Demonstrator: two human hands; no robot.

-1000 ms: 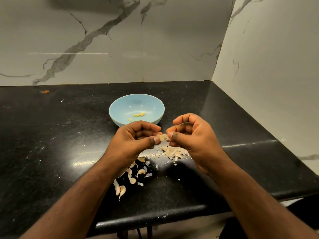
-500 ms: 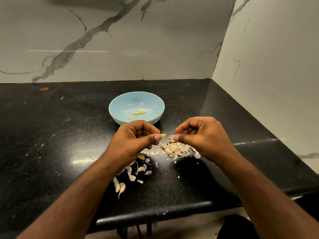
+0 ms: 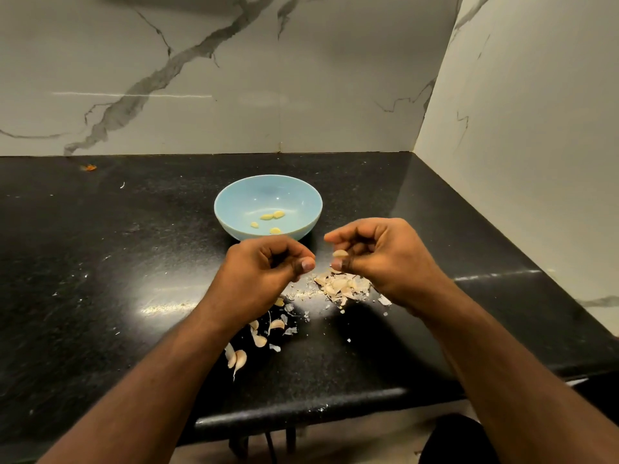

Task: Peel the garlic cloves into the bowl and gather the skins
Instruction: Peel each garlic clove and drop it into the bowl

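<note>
A light blue bowl (image 3: 303,195) stands on the black counter with several peeled yellow cloves (image 3: 272,216) inside. Just in front of it, my right hand (image 3: 382,259) pinches a pale garlic clove (image 3: 340,253) between thumb and fingers, above a pile of dry skins (image 3: 341,286). My left hand (image 3: 264,276) hovers a little to the left with its fingers curled against the thumb; nothing shows in it. Several unpeeled cloves (image 3: 238,358) lie on the counter under my left wrist.
The black counter (image 3: 100,262) meets marble walls at the back and on the right. Its front edge (image 3: 301,420) runs just below my forearms. Skin flakes (image 3: 288,329) lie scattered among the loose cloves. A small orange scrap (image 3: 89,167) sits at the far left.
My hands, joined on the clove a second ago, have drawn apart. The clove, seen at my left thumb tip half a second ago, is now in my right hand's fingers.
</note>
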